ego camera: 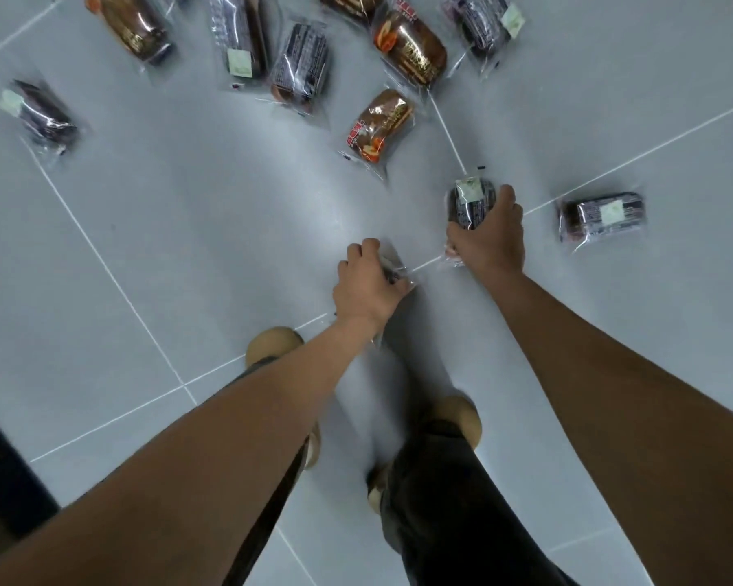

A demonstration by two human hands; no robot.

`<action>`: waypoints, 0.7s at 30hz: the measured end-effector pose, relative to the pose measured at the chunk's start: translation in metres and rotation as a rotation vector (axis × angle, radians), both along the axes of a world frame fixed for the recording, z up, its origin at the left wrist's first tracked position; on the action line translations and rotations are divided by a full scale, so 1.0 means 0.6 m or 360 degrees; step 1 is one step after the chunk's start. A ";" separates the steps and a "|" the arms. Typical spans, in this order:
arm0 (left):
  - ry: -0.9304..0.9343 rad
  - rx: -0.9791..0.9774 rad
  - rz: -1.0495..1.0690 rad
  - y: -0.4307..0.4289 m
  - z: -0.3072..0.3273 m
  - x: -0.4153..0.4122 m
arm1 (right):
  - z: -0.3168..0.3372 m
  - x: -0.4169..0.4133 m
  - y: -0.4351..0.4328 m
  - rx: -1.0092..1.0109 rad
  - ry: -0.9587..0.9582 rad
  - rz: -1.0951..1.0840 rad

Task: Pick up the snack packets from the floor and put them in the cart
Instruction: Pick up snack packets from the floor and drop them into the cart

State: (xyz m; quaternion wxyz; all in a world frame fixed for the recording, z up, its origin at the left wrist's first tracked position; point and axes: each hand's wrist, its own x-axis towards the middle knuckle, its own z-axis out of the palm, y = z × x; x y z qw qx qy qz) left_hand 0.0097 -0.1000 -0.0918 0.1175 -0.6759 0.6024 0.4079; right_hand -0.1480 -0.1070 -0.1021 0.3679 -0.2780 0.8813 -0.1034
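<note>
Left hand (pixel 367 285) curls round a clear-wrapped packet (pixel 395 270), and right hand (pixel 489 238) clasps a dark snack packet (pixel 468 200), both low over the tiled floor (pixel 187 230); presumably one stoop gathers two. Remaining packets (pixel 379 126) lie scattered beyond. Cart out of view.

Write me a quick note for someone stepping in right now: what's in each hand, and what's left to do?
Left hand: grips a clear-wrapped packet, mostly hidden.
Right hand: grips a dark snack packet.
Floor: at least nine more packets, nearest a dark packet at right and a brown packet ahead.
Cart not in view; none seen delivered.
Left: put both held packets in the cart, then gather the rest.
</note>
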 end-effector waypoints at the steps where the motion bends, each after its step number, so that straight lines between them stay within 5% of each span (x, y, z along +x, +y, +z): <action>1: -0.0002 -0.0009 -0.0019 -0.004 0.030 -0.002 | 0.029 0.004 0.008 0.0005 -0.0007 -0.0012; 21: 0.0359 -0.0197 -0.0539 -0.022 0.811 -0.056 | 0.832 0.040 0.213 -0.0285 -0.0077 -0.0727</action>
